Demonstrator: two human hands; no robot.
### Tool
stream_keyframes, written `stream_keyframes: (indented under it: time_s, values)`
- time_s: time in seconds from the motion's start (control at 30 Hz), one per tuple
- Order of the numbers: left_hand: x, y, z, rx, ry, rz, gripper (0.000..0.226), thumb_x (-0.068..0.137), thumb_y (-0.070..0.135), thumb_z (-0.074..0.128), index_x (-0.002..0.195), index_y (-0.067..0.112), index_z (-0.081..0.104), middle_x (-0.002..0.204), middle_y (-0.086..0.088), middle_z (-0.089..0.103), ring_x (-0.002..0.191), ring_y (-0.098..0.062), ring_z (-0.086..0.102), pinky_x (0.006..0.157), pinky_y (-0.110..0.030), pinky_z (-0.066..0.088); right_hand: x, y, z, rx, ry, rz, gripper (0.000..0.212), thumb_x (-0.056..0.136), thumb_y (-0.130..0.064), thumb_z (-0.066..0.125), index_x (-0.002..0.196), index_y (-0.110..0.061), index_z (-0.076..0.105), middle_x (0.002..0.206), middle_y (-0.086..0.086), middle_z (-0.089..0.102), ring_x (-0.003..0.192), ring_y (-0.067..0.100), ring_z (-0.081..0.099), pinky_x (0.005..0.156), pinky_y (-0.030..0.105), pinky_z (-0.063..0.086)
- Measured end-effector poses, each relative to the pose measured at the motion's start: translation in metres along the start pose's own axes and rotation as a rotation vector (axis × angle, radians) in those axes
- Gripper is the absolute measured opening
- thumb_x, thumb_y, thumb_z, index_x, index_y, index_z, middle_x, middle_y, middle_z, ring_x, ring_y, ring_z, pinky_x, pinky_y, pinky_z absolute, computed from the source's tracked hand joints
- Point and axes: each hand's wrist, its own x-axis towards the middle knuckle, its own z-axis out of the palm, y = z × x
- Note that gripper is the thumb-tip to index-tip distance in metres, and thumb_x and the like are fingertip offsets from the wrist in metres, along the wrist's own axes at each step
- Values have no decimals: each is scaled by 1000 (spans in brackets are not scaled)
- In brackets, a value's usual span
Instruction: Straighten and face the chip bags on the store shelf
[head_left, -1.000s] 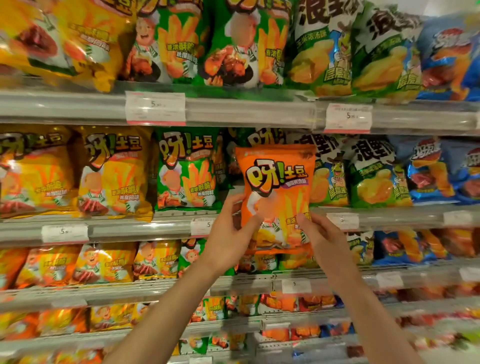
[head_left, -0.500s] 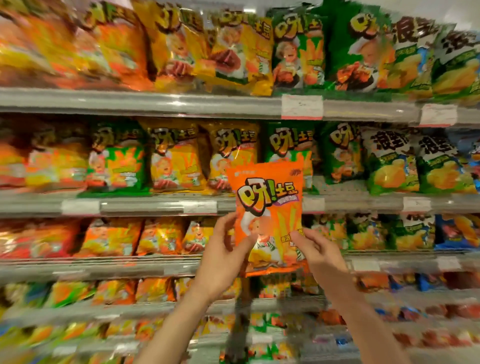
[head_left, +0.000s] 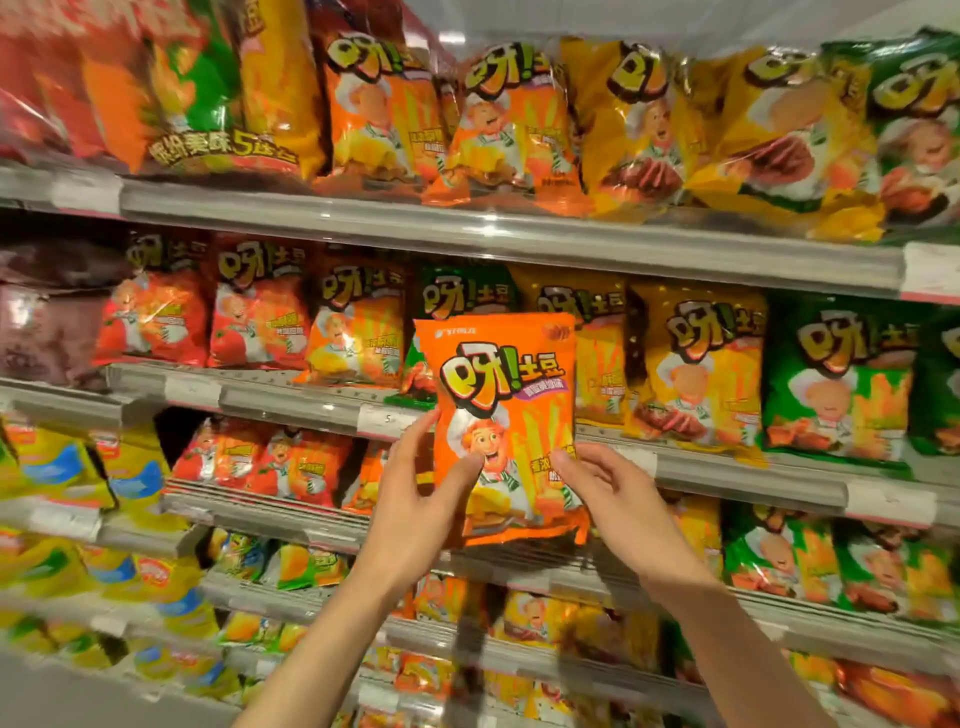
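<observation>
I hold an orange chip bag (head_left: 501, 395) upright, front facing me, in front of the shelves. My left hand (head_left: 421, 514) grips its lower left edge, thumb on the front. My right hand (head_left: 618, 499) grips its lower right edge. Behind it, the middle shelf (head_left: 291, 402) carries a row of standing bags: red ones (head_left: 156, 306) at the left, an orange one (head_left: 358, 327), a green one (head_left: 457, 296) partly hidden by my bag, yellow ones (head_left: 696, 364) and green ones (head_left: 836, 384) to the right. Two matching orange bags (head_left: 509, 124) stand on the top shelf.
The top shelf rail (head_left: 467, 228) runs across above, with mixed multipacks (head_left: 197, 88) at the left. Lower shelves (head_left: 270, 512) hold more red, yellow-blue and green bags. White price tags (head_left: 891, 504) sit on the rails. Grey floor (head_left: 78, 696) shows at bottom left.
The view has swung left along the shelves, so red and orange bags now show at the left. Both hands still hold the orange bag, which stays near the centre.
</observation>
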Motion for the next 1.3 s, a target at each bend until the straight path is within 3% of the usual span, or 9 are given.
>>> stream_keyframes:
  time_s: [0.13,0.33,0.63,0.83,0.9,0.97,1.07,1.17,1.3]
  values:
    - [43,-3,-27,21,43,-2,69,74,75,60,136,48,45,135,17,54,121,-3,55,100,-34,48,40,-16,32,-8,-34,-66,40,88,-52,66,120,-31,59,116,-12,67,95,-15,63,78,8,46]
    - [97,-6,-63,9,75,23,64,78,68,66,134,43,44,123,32,48,98,33,43,78,-6,38,93,-42,74,-20,-35,-140,48,80,-58,65,119,-31,58,114,-14,66,96,-16,60,74,0,44]
    - [145,-33,-123,-43,-51,78,64,80,62,69,135,42,44,131,28,49,108,25,46,80,-5,40,102,-59,140,-48,111,-123,48,82,-58,64,120,-31,58,111,-13,68,100,-11,61,74,0,43]
    - [171,-51,-167,-73,-82,87,61,78,53,73,131,38,49,130,19,55,120,3,51,91,-17,41,85,-74,175,-169,151,-109,53,79,-58,66,118,-22,65,93,-9,68,84,-5,63,73,5,44]
    - [177,-53,-179,-82,-79,91,62,78,51,73,133,35,48,125,22,54,116,8,50,92,-17,41,85,-76,168,-259,311,-111,50,84,-61,65,118,-24,66,105,-6,67,96,1,63,79,9,46]
    - [179,-54,-189,-79,-82,87,63,81,50,72,136,33,46,120,31,48,108,21,44,85,-9,37,93,-73,157,-399,524,-133,65,82,-72,59,123,-22,64,117,0,65,110,15,61,94,31,50]
    - [179,-55,-199,-75,-102,88,66,80,55,69,137,35,44,119,30,47,106,21,42,80,-9,36,107,-70,149,-533,594,-41,87,82,-78,54,143,-17,50,141,8,54,132,28,50,109,51,43]
    - [178,-59,-206,-83,-110,77,65,81,54,70,137,36,43,120,30,46,107,21,41,80,-8,35,117,-71,156,-456,507,46,98,83,-76,55,156,-15,30,157,6,41,144,30,39,117,47,34]
    - [177,-63,-216,-75,-99,71,66,80,56,69,137,36,43,118,32,46,109,15,45,80,-9,34,124,-71,162,-384,482,85,86,89,-61,62,152,-14,28,146,10,52,132,31,51,99,38,40]
